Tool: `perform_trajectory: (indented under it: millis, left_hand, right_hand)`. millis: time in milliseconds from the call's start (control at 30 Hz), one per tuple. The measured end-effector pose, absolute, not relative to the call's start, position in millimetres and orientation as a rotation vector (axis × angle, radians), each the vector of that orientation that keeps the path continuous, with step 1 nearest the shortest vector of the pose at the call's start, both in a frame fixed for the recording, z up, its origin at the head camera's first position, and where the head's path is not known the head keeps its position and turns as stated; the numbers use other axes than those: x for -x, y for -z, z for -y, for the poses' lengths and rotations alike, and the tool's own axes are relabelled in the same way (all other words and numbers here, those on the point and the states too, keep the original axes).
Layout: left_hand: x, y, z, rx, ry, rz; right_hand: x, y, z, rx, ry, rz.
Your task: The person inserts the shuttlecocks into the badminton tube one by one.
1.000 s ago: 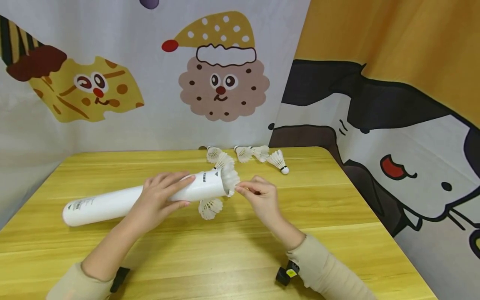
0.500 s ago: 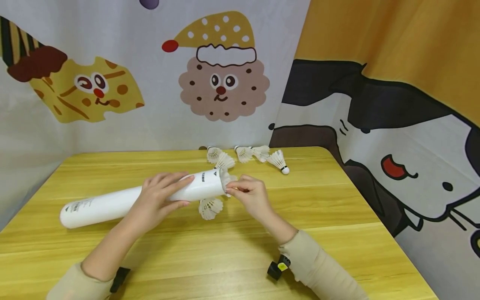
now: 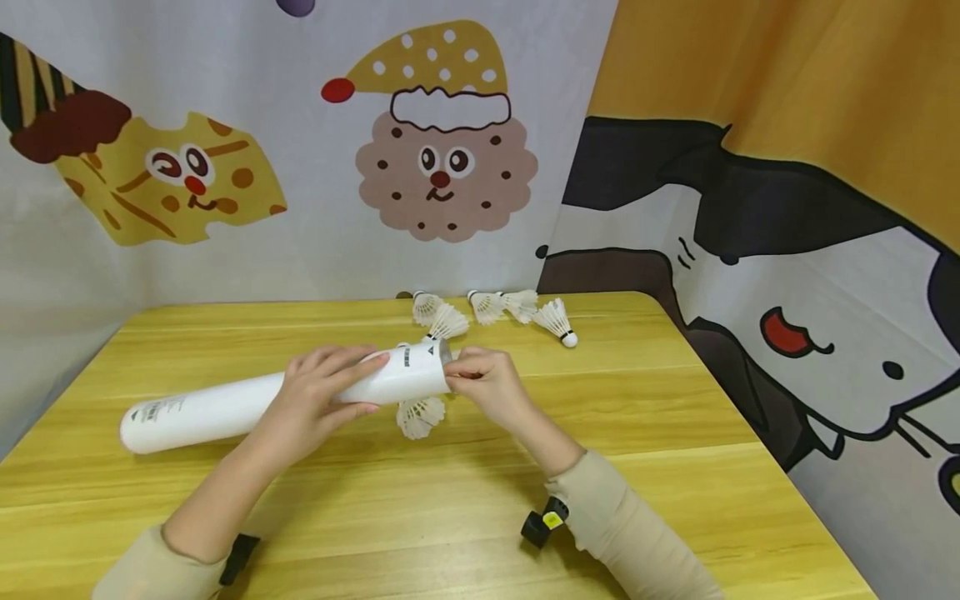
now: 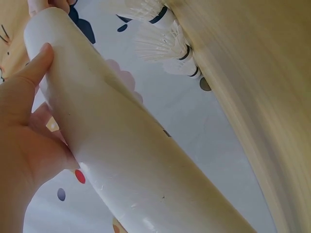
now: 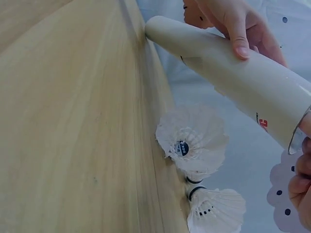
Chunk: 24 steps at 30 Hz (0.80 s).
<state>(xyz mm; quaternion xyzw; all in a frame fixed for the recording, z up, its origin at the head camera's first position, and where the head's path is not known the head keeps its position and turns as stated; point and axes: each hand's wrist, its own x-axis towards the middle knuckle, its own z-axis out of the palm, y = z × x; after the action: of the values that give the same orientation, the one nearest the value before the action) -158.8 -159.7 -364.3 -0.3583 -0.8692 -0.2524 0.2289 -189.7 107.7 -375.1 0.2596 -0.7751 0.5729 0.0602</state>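
Observation:
My left hand [image 3: 322,387] grips a white shuttlecock tube [image 3: 225,408] round its middle, thumb on the near side. The tube slants above the table, its mouth towards the right. At that mouth my right hand [image 3: 487,379] has its fingers curled and pinches the feather edge of a shuttlecock, which is almost wholly hidden inside. In the right wrist view a finger [image 5: 305,125] of it reaches past the tube's rim. Beneath the tube lies a shuttlecock [image 3: 420,418], skirt towards me. Another shuttlecock [image 3: 447,322] rests just behind the mouth.
Along the table's back edge lie more loose shuttlecocks, among them one shuttlecock [image 3: 557,323] with its cork towards me. The wood-grain table [image 3: 420,525] meets a printed curtain [image 3: 315,267] at the back. A dark wrist camera [image 3: 543,523] hangs from the right sleeve.
The shuttlecock in my right fingers has gone left into the tube; its feathers stuck out of the mouth before. My right hand followed leftward. The left hand and tube hardly moved.

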Motion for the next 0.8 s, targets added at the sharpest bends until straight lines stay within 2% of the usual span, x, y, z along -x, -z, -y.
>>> perform_trajectory:
  millis: [500,800]
  left_hand:
    - [160.4,366.6,161.5,0.97,0.7,2.435]
    - [160.7,365.4,163.3,0.955,0.69,2.442]
  right_hand:
    - [199.5,381.7,-104.3,-0.795,-1.787,2.435]
    - [182.3,351.8,-106.3,-0.686,-1.804,2.484]
